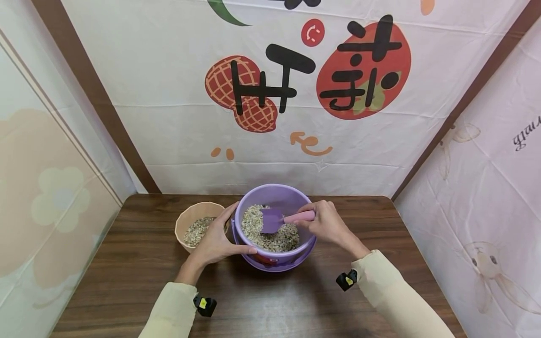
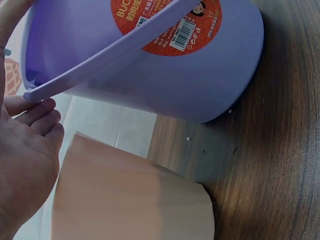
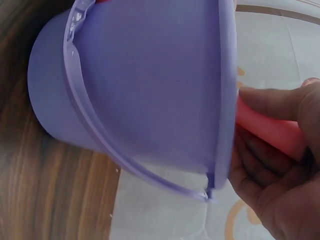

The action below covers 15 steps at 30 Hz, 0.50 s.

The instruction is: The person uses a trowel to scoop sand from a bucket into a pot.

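Observation:
A purple bucket [image 1: 274, 190] stands on the table, partly filled with pale, speckled grain-like bits [image 1: 270, 241]. My left hand [image 1: 215, 241] holds its left side, thumb along the front rim and fingers bent against the side. In the left wrist view, those fingertips [image 2: 47, 107] lie right at the bucket's handle joint. Inside the bucket is a small shovel with a purple blade [image 1: 272, 221] and pink handle [image 1: 301, 216]. My right hand [image 1: 325, 223] grips that handle over the right rim. The right wrist view shows the thumb [image 3: 270, 102] along the handle; the blade is hidden there.
Left of the bucket, partly behind my left hand, sits a peach-coloured bowl [image 1: 179, 225] with similar bits in it. The bucket's carrying handle [image 3: 90, 107] hangs down its side. A printed cloth wall [image 1: 177, 141] rises behind the wooden table [image 1: 359, 216]. Stray bits [image 2: 188, 139] lie on the table.

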Available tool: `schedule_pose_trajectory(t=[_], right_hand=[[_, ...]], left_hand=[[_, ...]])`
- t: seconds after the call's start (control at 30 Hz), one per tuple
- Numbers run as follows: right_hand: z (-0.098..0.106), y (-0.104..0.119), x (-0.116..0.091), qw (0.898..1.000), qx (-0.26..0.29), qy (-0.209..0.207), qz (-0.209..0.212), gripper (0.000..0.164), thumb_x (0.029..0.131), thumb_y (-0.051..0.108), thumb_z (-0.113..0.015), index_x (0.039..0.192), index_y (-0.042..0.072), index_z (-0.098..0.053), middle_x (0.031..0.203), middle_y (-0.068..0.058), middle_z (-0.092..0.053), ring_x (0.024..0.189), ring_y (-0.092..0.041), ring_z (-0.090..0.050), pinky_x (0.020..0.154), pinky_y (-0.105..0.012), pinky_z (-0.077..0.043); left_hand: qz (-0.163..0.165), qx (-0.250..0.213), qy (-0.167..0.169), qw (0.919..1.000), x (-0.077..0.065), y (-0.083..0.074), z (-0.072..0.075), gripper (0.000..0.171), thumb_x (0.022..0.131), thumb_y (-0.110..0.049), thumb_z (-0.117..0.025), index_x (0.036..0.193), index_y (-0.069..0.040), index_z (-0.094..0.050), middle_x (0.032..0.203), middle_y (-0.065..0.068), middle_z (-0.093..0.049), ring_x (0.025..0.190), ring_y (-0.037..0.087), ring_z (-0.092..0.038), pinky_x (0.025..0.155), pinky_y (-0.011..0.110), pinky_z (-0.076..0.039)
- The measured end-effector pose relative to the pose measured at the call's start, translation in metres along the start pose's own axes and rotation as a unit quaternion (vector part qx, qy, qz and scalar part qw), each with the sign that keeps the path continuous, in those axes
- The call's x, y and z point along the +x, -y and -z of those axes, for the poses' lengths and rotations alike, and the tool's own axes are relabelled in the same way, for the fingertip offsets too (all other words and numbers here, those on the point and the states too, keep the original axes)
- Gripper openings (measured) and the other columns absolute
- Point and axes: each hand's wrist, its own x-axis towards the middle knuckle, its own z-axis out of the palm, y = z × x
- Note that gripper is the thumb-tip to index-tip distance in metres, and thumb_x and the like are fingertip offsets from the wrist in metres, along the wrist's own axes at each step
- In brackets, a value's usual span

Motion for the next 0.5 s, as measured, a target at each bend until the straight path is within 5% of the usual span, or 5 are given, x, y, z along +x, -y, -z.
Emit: schedule_pose_trajectory(t=[0.5], right_hand=[[-0.0029,-0.0035,0.0019,0.999,0.016,0.015,0.03,0.016,0.08,0.009,-0.087,0.095,0.012,-0.083,0.087,0.003,-0.077,0.075,-0.007,-0.068,0.064,-0.026,-0.054]], left_hand=[[0.003,-0.002,-0.001,1.0,-0.0009,0.0004,-0.0002,0.124,0.055,-0.041,-0.101,0.158,-0.019,-0.036,0.153,0.004,-0.047,0.14,0.024,-0.04,0.117,0.053,-0.028]])
